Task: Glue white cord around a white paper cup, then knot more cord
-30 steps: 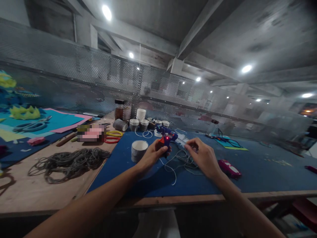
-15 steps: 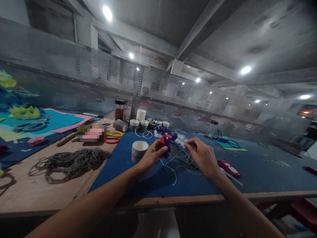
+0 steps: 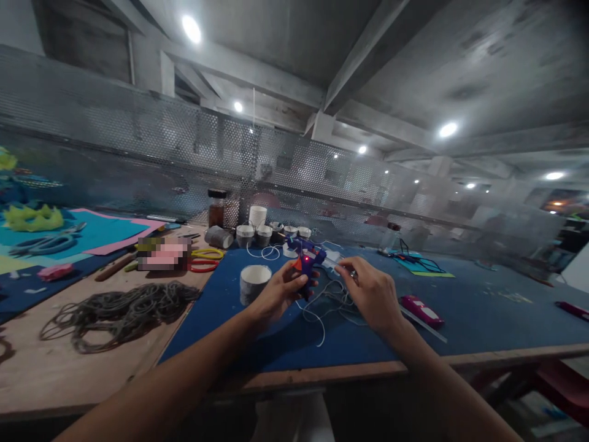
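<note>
A blue glue gun (image 3: 310, 261) with an orange trigger and a lit red light is held up over the blue mat. My left hand (image 3: 286, 287) is wrapped round its handle. At the gun's rear end my right hand (image 3: 361, 279) pinches something too small to make out, possibly a clear stick. Left of my left hand stands a grey cup with a white rim (image 3: 254, 283). Thin pale cord (image 3: 322, 319) lies in loops on the mat below the gun.
Small cups (image 3: 254, 233), a jar (image 3: 217, 209) and a tipped grey cup (image 3: 218, 237) stand behind. Grey cord (image 3: 124, 313), red and yellow scissors (image 3: 205, 259) and coloured paper (image 3: 105, 230) lie left. A magenta tool (image 3: 422, 311) and a clear stick (image 3: 430, 328) lie right.
The whole view has shifted slightly, with the table items appearing a little further left. Both hands keep nearly the same hold at the glue gun.
</note>
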### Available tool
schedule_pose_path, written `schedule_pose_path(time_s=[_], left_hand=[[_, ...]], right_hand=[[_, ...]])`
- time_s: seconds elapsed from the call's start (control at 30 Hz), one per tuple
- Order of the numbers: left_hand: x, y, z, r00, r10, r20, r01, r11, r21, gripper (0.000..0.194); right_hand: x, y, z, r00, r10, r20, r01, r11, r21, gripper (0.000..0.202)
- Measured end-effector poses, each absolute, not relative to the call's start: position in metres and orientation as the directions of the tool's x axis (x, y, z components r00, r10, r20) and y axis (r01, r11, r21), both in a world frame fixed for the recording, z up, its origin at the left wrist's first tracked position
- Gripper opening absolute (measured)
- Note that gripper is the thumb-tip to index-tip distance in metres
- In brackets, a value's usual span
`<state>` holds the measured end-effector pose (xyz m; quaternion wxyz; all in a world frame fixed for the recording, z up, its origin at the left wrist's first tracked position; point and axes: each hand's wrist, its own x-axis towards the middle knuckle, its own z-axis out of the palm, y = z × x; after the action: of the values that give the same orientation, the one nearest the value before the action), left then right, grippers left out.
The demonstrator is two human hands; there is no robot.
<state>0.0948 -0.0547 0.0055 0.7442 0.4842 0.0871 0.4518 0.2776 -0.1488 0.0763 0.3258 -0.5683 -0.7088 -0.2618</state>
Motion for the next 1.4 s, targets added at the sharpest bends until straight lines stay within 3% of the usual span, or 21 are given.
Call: schedule_pose_path(time_s=[0.57, 1.13, 1.4], left_hand=[[0.095, -0.058, 0.008, 0.610, 0.751, 0.255, -0.583, 0.206, 0.786, 0.031], [0.095, -0.059, 0.008, 0.568, 0.774, 0.282, -0.575, 0.127, 0.808, 0.030], [0.095, -0.059, 0.008, 0.556, 0.777, 0.296, -0.606, 0.135, 0.784, 0.033]], right_hand=[[0.261, -0.159, 0.077, -0.178, 0.628, 0.757, 0.984, 0.119, 0.133, 0.021], [0.264, -0.150, 0.075, -0.121, 0.663, 0.739, 0.993, 0.082, 0.089, 0.018], [0.264, -0.146, 0.081, -0.159, 0.677, 0.719, 0.987, 0.096, 0.128, 0.019]])
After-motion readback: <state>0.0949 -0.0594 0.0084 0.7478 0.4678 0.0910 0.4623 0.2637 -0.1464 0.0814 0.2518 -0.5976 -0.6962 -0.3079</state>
